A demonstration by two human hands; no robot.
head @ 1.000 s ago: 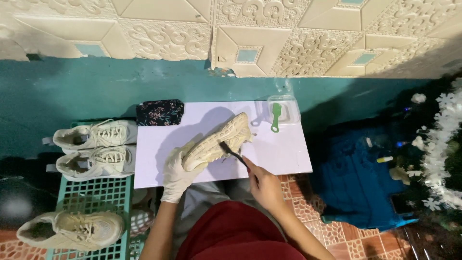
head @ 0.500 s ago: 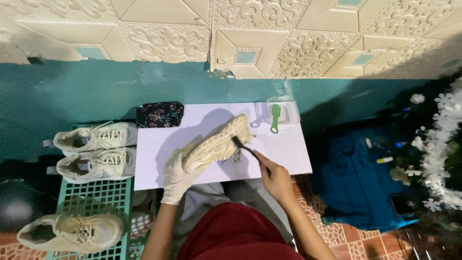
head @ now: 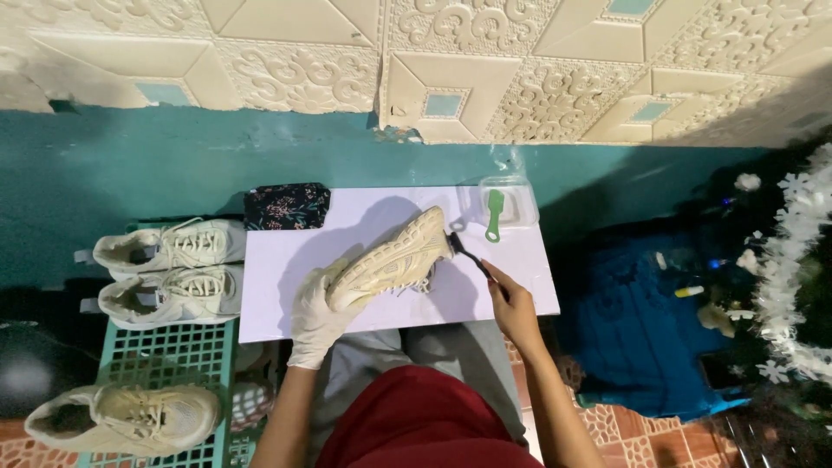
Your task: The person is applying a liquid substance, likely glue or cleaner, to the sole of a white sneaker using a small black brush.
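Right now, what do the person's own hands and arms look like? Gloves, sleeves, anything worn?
The left hand wears a thin, whitish disposable glove that ends at the wrist. The right hand is bare, with no glove. Both forearms are uncovered; no sleeve, watch or bracelet shows on either.

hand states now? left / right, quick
Left hand: gloved, closed on the cream shoe, sole up.
Right hand: bare, closed on a dark brush, bristles at the shoe's toe.
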